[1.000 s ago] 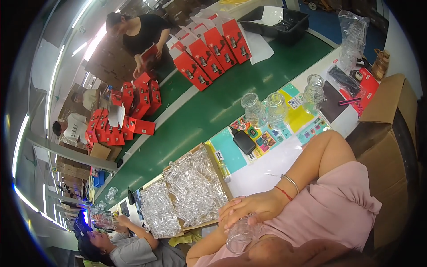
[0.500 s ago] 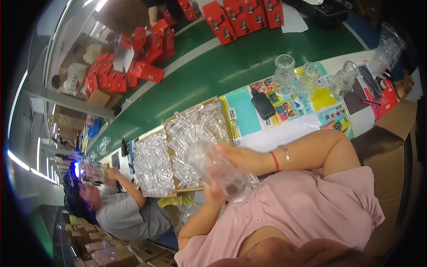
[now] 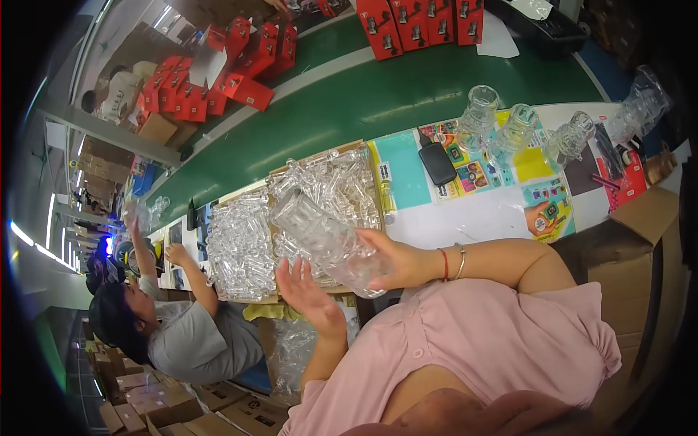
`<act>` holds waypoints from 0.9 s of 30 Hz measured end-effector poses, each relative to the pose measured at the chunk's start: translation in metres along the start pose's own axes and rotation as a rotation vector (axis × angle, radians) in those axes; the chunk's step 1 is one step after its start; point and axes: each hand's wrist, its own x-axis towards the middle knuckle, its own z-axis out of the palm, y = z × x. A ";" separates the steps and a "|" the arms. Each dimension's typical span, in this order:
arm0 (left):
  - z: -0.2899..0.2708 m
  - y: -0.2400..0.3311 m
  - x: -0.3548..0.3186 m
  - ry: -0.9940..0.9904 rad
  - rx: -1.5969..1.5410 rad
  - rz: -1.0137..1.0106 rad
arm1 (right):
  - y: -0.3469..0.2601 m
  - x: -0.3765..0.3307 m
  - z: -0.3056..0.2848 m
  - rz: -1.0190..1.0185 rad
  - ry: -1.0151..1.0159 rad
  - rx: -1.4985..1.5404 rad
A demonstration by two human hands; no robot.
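My right hand (image 3: 400, 260) grips the lower end of a clear ribbed glass vessel (image 3: 314, 227), which slants up and to the left. Glossy film seems to lie around its lower part, though I cannot tell how much it covers. Below the glass, my left hand (image 3: 313, 296) is open with its fingers spread, holding nothing. Behind the vessel, shallow cardboard trays hold many small clear glass tubes (image 3: 240, 247). Similar ribbed glass vessels (image 3: 515, 134) stand on the table to the right, and another sits in a clear plastic bag (image 3: 640, 109) at the far right.
A black adapter (image 3: 437, 163) lies on colourful printed sheets (image 3: 472, 171). Red boxes (image 3: 382, 29) stand across the green conveyor belt (image 3: 414, 83). An open carton (image 3: 632, 254) is at my right. On the left, a co-worker in grey (image 3: 196, 345) works close by. Crumpled plastic (image 3: 292, 349) lies below the trays.
My left hand has let go of the glass vessel and moved left, opening. The vessel now tilts up and left in my right hand. The co-worker on the left has raised an arm.
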 end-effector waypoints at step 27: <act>-0.031 -0.007 -0.009 0.032 -0.644 -0.510 | 0.043 -0.023 -0.077 0.184 0.388 -1.392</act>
